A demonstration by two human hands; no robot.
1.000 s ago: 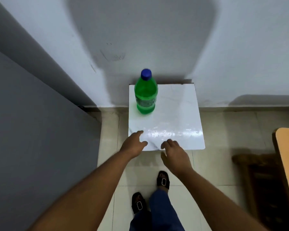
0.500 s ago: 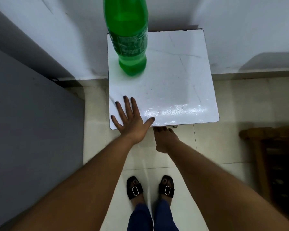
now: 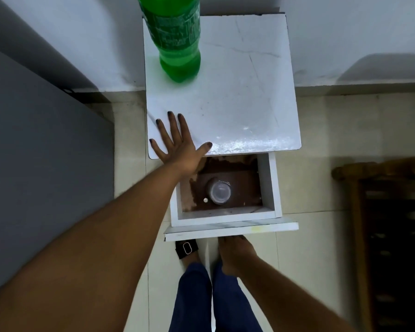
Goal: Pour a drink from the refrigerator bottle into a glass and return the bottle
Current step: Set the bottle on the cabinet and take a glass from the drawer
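Nearest the camera, the right hand [image 3: 235, 254] reaches under the front panel of the pulled-out drawer [image 3: 230, 228], its fingers hidden beneath the panel, so whether they grip it cannot be told. Inside the drawer, on its brown floor, a clear glass [image 3: 219, 190] stands upright, with a small round silvery thing just to its left. Farther on, the left hand [image 3: 177, 146] lies flat with fingers spread on the near left corner of the white table [image 3: 237, 99], holding nothing, and the green bottle [image 3: 176, 41] stands upright at the far left of the tabletop, by the wall.
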